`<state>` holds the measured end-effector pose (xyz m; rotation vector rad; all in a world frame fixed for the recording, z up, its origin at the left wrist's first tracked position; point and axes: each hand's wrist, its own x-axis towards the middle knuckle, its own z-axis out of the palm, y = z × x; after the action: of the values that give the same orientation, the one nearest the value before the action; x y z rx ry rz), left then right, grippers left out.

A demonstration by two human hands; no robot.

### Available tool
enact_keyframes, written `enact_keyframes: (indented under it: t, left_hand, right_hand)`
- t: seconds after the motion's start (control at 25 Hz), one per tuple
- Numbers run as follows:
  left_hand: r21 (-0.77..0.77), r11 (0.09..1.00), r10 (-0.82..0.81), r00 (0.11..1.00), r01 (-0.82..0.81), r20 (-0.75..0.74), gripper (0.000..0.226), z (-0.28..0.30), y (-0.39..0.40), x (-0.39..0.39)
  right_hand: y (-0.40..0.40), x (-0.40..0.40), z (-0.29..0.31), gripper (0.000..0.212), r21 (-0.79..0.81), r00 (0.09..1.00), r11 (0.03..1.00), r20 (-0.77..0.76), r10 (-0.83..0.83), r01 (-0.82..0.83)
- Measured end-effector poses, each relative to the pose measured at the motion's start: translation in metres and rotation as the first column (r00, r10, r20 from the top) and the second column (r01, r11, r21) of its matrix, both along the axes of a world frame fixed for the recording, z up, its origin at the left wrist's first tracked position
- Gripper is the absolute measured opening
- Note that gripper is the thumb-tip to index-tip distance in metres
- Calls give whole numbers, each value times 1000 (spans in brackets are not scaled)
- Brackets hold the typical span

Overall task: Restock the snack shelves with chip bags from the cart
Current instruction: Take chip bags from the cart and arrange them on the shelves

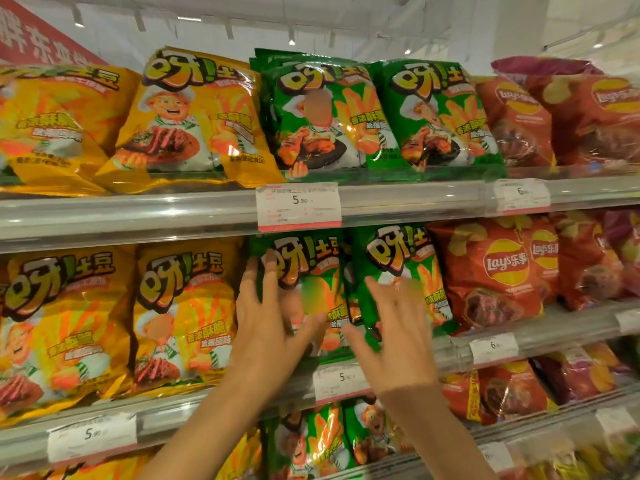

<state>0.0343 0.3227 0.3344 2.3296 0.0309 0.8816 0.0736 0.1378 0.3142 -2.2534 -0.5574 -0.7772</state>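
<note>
Now the left hand [266,320] presses flat, fingers straight, on a green bag [304,282] on the middle shelf [502,336] to push it back, while the right hand [394,327], open and holding nothing, steadies the next bag [405,271].

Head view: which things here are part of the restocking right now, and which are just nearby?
In use:
left hand, fingers on a green bag
right hand, open against the next green bag
middle shelf

Nearby only:
yellow bags
red bags
price tag
</note>
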Motion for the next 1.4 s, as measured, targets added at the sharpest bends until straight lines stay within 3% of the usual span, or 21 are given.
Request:
enact_keyframes:
  t: [0.04,0.12,0.24,0.4,0.52,0.56,0.64,0.76,0.92,1.12,1.24,1.4]
  left_hand:
    - [55,998,10,1000,-10,9,104,-8,-4,-4]
    - [100,994,36,999,-36,0,102,-20,-8,-6]
    - [92,994,51,999,-52,9,99,-24,-12,-4]
    - [111,992,60,998,-60,8,100,-28,-12,-1]
    - [140,987,81,997,-78,-18,97,-29,-10,-2]
    - [193,976,103,995,-102,3,92,-31,-10,-3]
    - [372,914,152,986,-164,62,79,-35,-14,-8]
    - [545,828,193,980,-133,-54,76,-34,-19,-13]
    - [570,810,181,983,-136,-23,73,-28,-11,-31]
    - [524,808,257,961,-271,100,73,-45,28,-70]
    - [522,797,326,944,-304,53,75,-55,53,-84]
    - [605,772,271,962,-196,-35,79,-70,69,-88]
  right_hand:
    - [-11,5,1,68,22,997,997,25,-74,73]
    - [-28,12,-2,69,31,986,989,-84,-145,148]
    - [-23,9,-13,73,-20,989,997,-121,-79,78]
    - [-19,9,-20,79,-268,991,958,-63,-121,101]
    - [-38,14,-11,72,-197,994,979,-85,-72,54]
    - [-42,13,-10,70,-182,996,981,-52,-77,66]
    - [-48,12,-10,71,-303,993,947,-1,-115,109]
    - [-48,11,-11,76,-411,991,906,-45,-129,100]
    - [-24,-8,-2,60,-255,997,967,80,19,2]
    - [25,-33,-9,57,-267,954,925,54,294,-270]
    - [53,-44,-7,52,-281,925,895,60,375,-345]
    - [94,-57,5,43,-291,895,874,104,433,-389]
